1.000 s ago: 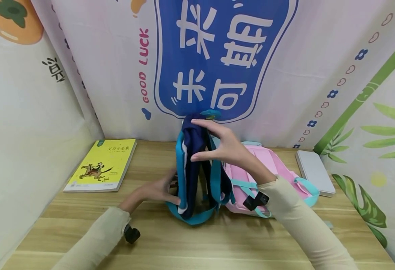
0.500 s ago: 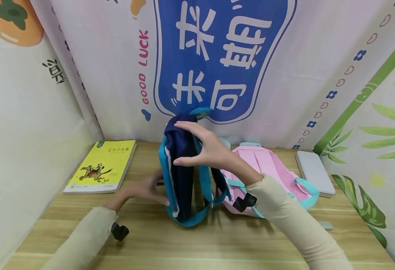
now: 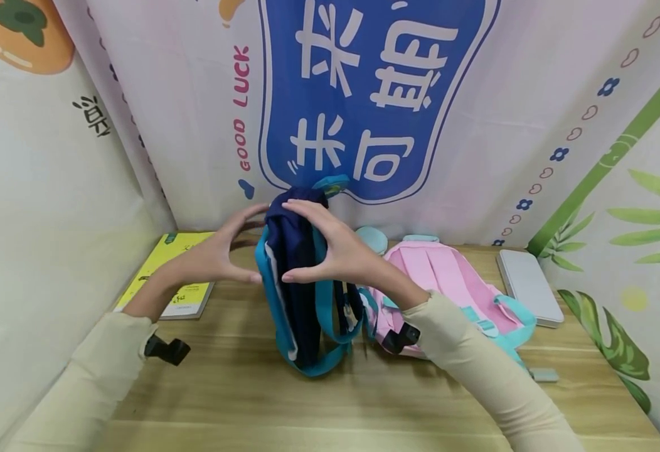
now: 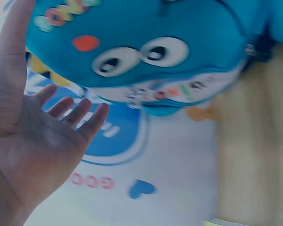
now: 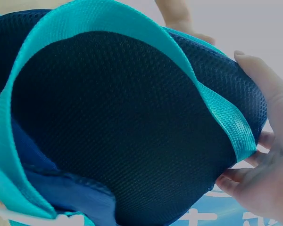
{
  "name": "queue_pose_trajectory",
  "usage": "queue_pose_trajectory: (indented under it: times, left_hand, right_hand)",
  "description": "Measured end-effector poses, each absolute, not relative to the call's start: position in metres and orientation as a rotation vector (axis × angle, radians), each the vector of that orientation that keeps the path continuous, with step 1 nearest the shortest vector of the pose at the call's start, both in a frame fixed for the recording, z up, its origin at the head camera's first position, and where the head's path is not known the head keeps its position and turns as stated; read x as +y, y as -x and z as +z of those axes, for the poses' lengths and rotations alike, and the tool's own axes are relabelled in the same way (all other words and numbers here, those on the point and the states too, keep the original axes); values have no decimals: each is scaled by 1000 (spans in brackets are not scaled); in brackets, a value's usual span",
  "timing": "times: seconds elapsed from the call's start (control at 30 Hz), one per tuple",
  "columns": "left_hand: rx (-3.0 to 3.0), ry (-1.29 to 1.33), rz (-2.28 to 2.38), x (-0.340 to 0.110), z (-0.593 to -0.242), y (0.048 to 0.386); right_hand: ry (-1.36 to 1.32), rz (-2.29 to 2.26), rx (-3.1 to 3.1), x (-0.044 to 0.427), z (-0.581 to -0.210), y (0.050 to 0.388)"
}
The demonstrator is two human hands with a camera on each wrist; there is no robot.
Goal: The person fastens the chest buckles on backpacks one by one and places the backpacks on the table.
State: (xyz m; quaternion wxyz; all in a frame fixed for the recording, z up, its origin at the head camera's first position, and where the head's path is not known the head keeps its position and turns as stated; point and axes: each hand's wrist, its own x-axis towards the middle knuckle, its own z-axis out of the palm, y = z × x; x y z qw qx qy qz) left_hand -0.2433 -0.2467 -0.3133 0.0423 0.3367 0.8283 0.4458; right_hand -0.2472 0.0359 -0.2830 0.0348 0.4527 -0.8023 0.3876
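Note:
A small navy and blue backpack (image 3: 300,314) stands on edge on the table in the head view. Its front, in the left wrist view, is blue with cartoon eyes (image 4: 141,61). In the right wrist view its dark mesh back (image 5: 108,117) shows with a turquoise strap. My right hand (image 3: 338,251) grips the upper part, thumb on the near side and fingers over the far side. My left hand (image 3: 211,254) is beside the bag's front, thumb and fingers spread. In the left wrist view that hand (image 4: 42,132) has loosely extended fingers, holding nothing.
A pink backpack (image 3: 434,270) with turquoise straps lies to the right. Beyond it is a white flat box (image 3: 529,287). A yellow book (image 3: 194,295) lies at left, partly behind my left arm. A printed curtain (image 3: 194,125) closes off the back of the wooden table (image 3: 239,389).
The blue backpack has shifted left with my right hand on it. My left hand has left the bag's lower edge and risen to its upper front.

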Motion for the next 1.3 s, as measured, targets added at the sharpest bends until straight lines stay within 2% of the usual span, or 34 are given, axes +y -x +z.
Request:
queue_pose_trajectory:
  times: [0.17, 0.37, 0.83, 1.3]
  left_hand:
    - [2613, -1122, 1329, -233, -282, 244]
    - [2714, -1141, 1195, -221, -266, 244]
    - [2695, -1063, 1161, -235, -259, 245]
    - [2692, -959, 1182, -261, -262, 238]
  right_hand:
    - [-1389, 1201, -2451, 33, -287, 248]
    - [-1356, 1215, -2468, 31, -290, 247]
    - [-1349, 1237, -2558, 44, -307, 247]
    - [-1285, 1160, -2765, 80, -359, 246]
